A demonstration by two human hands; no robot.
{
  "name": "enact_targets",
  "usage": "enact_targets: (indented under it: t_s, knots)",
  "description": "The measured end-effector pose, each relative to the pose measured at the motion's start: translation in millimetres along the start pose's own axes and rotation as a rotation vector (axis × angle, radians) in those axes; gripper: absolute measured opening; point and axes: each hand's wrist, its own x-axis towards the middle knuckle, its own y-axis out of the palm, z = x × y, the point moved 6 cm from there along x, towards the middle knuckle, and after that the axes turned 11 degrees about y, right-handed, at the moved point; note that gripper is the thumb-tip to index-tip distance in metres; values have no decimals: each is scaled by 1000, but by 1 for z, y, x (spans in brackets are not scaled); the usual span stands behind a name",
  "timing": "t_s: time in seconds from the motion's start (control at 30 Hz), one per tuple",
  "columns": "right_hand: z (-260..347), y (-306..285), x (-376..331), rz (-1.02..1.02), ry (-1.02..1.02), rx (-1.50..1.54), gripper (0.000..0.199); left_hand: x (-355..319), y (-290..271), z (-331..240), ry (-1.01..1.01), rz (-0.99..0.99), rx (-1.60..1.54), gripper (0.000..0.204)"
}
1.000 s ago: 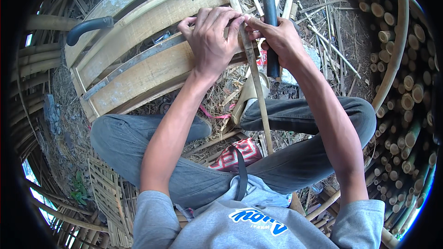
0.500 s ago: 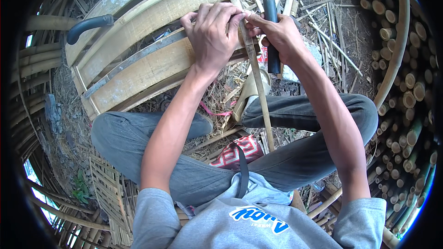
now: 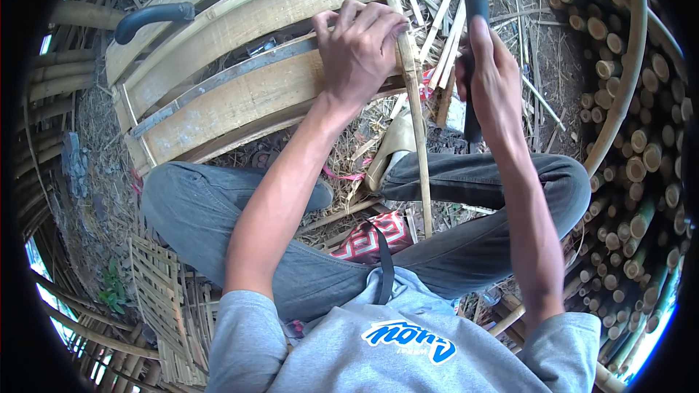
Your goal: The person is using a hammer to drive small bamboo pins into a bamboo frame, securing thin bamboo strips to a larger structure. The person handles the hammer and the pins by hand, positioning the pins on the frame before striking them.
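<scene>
Raised since the earlier frame, the right hand (image 3: 494,80) now lifts the hammer (image 3: 473,0) clear of the thin bamboo stick, its fingers clenched round the dark handle and the dark metal head up above the hand. Just left of the hammer, the left hand (image 3: 360,47) stays pressed on the curved bamboo frame (image 3: 240,94), fingertips pinching the stick (image 3: 411,94) where it crosses the frame's right end.

That stick is pale, narrow and straight, and runs from the frame down between the person's knees. The frame is made of broad, flat, bowed slats, dull yellow and scuffed, with a dark curved pipe (image 3: 149,18) beyond its left end. Dry straw and split offcuts litter the ground (image 3: 524,101) right of the frame. Further right, a stack of round bamboo poles (image 3: 633,123) shows its cut ends. Below the frame, a red and white patterned pouch (image 3: 371,236) lies in the person's lap.
</scene>
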Motion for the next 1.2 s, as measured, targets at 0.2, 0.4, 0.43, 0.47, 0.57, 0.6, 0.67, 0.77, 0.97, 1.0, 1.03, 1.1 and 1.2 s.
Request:
enact_targets:
  t_s: [0.2, 0.4, 0.43, 0.47, 0.57, 0.6, 0.67, 0.77, 0.97, 1.0, 1.03, 1.1, 1.2]
  knots:
    - [-42, 15, -47, 47, 182, 133, 45, 2, 2, -3, -11, -17, -33, 6]
    - [-25, 14, -60, -163, -41, -164, 43, 1, 3, -1, 6, -52, -25, 8]
    - [-19, 16, -63, -186, -85, -210, 40, 1, 2, 0, -6, -52, -25, 8]
    - [-14, 18, -65, -210, -129, -257, 38, 0, 2, 0, -9, -54, -23, 8]
    - [-13, 22, -69, -241, -199, -156, 33, 0, 2, -1, 12, -44, -38, 8]
    - [-15, 22, -69, -249, -211, -127, 33, 1, 1, -2, 9, -51, -42, 7]
    - [-24, 26, -58, -255, -207, -235, 37, 2, 1, -2, 12, -62, -51, 6]
    - [-34, 27, -57, -234, -109, -262, 38, 0, -1, -1, -9, -35, -38, 6]
    - [-29, 25, -59, -264, -175, -219, 34, 3, 2, -2, -10, -20, -49, 5]
    - [-32, 27, -56, -259, -127, -340, 32, 2, 1, -2, -9, -22, -50, 5]
    - [-30, 26, -57, -260, -129, -342, 32, 2, 0, -2, -9, -12, -40, 5]
    - [-22, 20, -60, -281, -139, -213, 32, 2, -2, -2, -8, 4, -39, 4]
    - [-22, 15, -64, -301, -227, -57, 30, 3, 0, -3, -9, 7, -40, 4]
